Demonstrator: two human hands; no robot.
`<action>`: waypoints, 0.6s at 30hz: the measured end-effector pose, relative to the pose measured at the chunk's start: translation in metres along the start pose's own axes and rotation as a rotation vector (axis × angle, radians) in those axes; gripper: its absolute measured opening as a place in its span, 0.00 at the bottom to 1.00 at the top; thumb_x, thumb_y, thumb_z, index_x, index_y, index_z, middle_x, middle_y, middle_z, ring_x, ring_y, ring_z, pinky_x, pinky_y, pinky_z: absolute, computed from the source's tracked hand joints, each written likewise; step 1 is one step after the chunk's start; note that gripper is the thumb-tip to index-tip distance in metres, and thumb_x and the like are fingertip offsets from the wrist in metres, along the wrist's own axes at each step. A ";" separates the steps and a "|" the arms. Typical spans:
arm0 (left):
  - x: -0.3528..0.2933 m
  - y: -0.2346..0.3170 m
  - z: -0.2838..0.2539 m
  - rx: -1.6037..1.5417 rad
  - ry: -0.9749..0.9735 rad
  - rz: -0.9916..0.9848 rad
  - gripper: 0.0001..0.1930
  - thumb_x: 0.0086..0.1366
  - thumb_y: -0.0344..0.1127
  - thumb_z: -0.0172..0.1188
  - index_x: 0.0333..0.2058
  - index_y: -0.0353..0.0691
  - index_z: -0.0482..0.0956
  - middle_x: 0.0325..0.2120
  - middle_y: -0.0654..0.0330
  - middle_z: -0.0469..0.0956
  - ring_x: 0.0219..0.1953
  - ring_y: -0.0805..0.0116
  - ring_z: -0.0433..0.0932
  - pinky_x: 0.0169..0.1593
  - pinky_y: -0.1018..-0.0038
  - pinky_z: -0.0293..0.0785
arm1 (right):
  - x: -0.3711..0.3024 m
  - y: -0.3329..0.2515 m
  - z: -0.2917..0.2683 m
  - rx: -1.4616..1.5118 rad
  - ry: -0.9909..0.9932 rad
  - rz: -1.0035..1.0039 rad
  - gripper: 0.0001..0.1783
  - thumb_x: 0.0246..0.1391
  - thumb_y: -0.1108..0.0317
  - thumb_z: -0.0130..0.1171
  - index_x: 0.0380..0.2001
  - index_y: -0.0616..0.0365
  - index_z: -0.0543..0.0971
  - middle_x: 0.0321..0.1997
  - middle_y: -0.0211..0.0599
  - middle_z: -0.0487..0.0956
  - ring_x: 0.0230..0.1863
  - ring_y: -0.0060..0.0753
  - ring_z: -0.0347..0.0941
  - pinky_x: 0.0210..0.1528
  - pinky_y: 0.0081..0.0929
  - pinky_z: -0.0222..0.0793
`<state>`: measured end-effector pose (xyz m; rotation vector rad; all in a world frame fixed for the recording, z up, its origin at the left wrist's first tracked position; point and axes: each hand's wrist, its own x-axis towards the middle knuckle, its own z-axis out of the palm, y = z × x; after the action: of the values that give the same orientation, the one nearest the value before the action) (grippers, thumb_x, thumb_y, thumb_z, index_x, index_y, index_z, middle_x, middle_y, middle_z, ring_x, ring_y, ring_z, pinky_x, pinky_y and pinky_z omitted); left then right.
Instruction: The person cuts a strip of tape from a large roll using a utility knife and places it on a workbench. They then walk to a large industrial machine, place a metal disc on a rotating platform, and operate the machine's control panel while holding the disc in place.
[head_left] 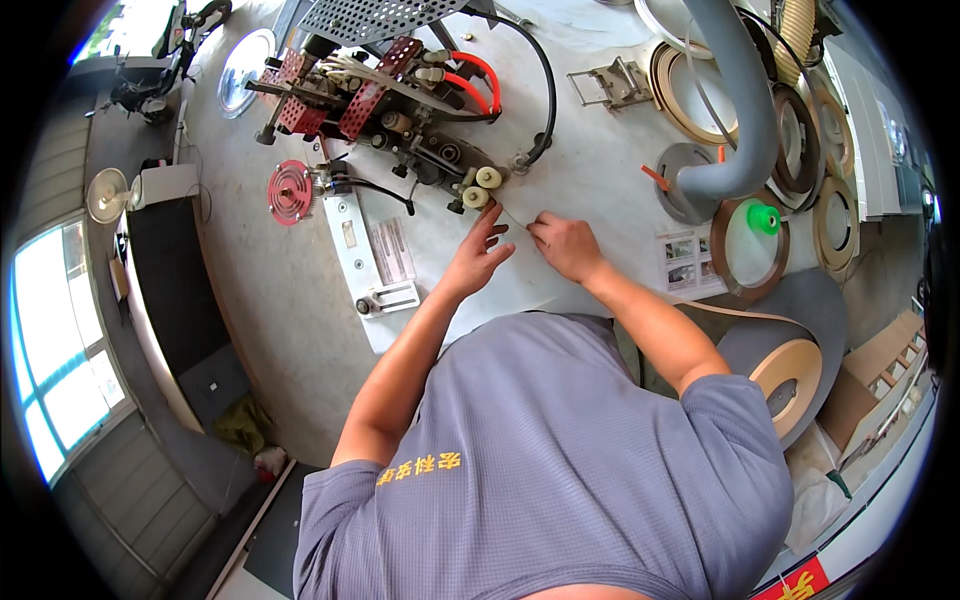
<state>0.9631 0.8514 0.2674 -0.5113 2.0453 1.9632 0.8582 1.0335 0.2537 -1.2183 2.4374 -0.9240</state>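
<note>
Along the near side of the pale worktop (610, 150), a person in a grey T-shirt (570, 430) is holding both bare hands close together. Left hand (474, 258): grip loosely spread, index fingertip reaching up to the lower of two cream rollers (477, 197); cannot tell if it is touching. Right hand (564, 246): grip pressed together, thumb and forefinger pinching the end of a thin strip (514, 217), which is running from beside the rollers across the gap between the hands. Above, the dark machine (400, 125) with red perforated blocks is carrying those rollers; a red disc (290, 192) is sitting left of it. To the right, a thick grey hose (745, 110) is curving down to the worktop. Near the right elbow, a beige roll (790, 387) is lying on a dark grey round surface (828, 310).
</note>
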 end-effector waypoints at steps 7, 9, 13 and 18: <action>0.000 0.012 -0.001 0.047 -0.021 -0.021 0.37 0.63 0.31 0.57 0.67 0.36 0.48 0.68 0.53 0.47 0.63 0.59 0.63 0.64 0.63 0.58 | 0.004 0.016 -0.009 -0.030 0.025 -0.066 0.04 0.49 0.70 0.55 0.26 0.53 0.79 0.28 0.34 0.75 0.27 0.42 0.76 0.28 0.38 0.72; 0.001 0.008 -0.002 0.044 -0.023 -0.017 0.37 0.63 0.32 0.57 0.67 0.36 0.48 0.68 0.53 0.47 0.63 0.60 0.62 0.64 0.63 0.58 | 0.012 0.015 -0.006 -0.032 0.024 -0.073 0.03 0.48 0.70 0.55 0.26 0.53 0.78 0.28 0.34 0.75 0.27 0.42 0.76 0.28 0.38 0.72; 0.002 0.008 -0.003 0.045 -0.010 -0.023 0.35 0.63 0.32 0.56 0.66 0.35 0.51 0.67 0.53 0.51 0.62 0.60 0.64 0.63 0.64 0.60 | 0.032 0.006 0.002 -0.020 0.068 -0.058 0.04 0.47 0.71 0.53 0.24 0.54 0.77 0.28 0.34 0.75 0.29 0.42 0.76 0.29 0.38 0.72; -0.007 0.003 -0.011 -0.024 -0.019 -0.087 0.23 0.65 0.31 0.54 0.57 0.31 0.66 0.55 0.54 0.70 0.55 0.64 0.71 0.58 0.69 0.66 | 0.045 0.019 0.008 -0.043 0.098 -0.052 0.05 0.46 0.72 0.51 0.22 0.54 0.76 0.27 0.36 0.74 0.30 0.44 0.75 0.30 0.39 0.72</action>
<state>0.9688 0.8412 0.2739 -0.5744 1.9560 1.9375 0.8222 1.0032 0.2374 -1.2847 2.5249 -0.9725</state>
